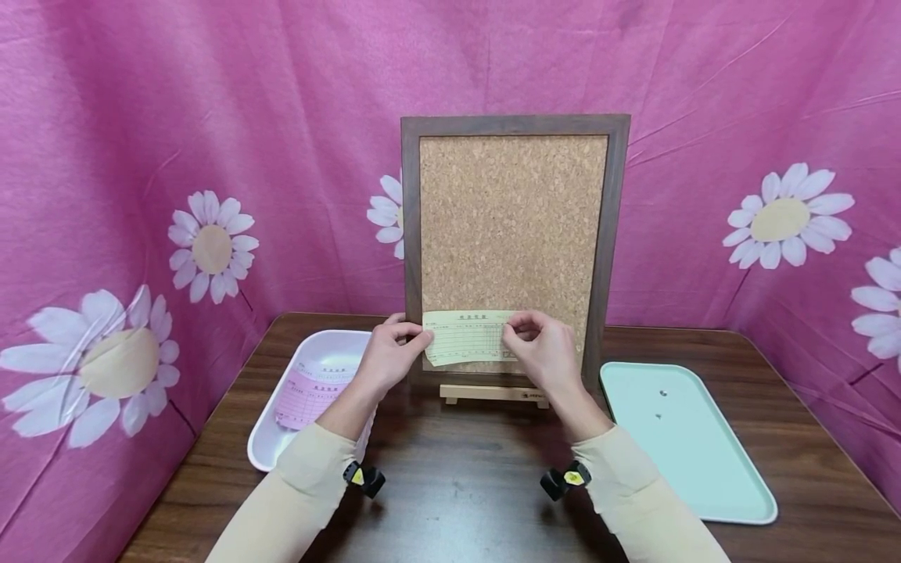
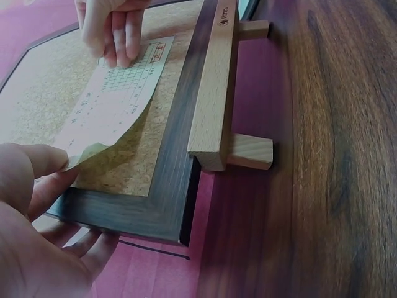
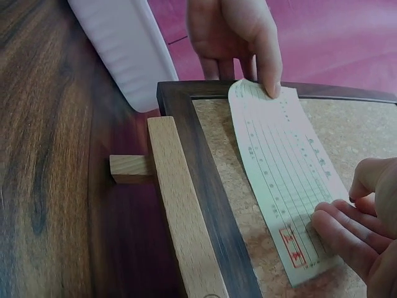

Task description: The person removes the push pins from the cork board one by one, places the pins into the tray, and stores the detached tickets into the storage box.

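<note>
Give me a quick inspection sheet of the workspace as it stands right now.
Surface: dark wooden table, pink floral cloth behind.
Job's things: yellow slip held against the cork board, which stands on a small wooden easel.
Clutter: pink tray with pink slips at left; mint tray at right holding two small items, too small to identify.
Hands: left hand pinches the slip's left edge; right hand has fingers on its right end.
Cables: nothing seen.
Surroundings: nothing seen beyond the cloth.
</note>
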{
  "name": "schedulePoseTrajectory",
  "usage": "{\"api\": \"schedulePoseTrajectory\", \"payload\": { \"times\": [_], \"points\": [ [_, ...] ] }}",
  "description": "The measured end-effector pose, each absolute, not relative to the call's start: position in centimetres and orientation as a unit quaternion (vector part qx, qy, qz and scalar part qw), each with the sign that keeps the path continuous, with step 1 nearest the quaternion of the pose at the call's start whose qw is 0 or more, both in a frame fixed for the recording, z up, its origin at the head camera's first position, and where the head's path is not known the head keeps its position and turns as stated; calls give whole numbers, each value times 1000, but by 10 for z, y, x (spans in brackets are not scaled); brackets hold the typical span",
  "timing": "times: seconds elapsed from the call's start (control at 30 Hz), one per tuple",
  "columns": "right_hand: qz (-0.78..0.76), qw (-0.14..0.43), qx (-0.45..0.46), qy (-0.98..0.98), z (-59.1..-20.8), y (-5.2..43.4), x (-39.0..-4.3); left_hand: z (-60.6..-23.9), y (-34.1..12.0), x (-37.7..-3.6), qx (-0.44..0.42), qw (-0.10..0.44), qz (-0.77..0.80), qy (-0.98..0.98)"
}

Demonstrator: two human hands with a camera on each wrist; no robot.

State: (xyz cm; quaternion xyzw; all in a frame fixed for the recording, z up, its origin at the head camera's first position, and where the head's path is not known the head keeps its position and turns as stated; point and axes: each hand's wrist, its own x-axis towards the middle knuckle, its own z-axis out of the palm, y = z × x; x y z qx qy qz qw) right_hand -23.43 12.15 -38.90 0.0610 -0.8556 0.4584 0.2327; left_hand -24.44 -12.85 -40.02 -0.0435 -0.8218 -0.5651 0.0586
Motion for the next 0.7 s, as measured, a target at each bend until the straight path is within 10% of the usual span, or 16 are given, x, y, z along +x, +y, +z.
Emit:
{"api": "schedulePoseTrajectory", "payload": {
  "times": [0.7],
  "points": [
    [443, 255, 57, -858, -391, 143, -229, -397, -147, -242, -48, 78, -565, -820]
  ]
}}
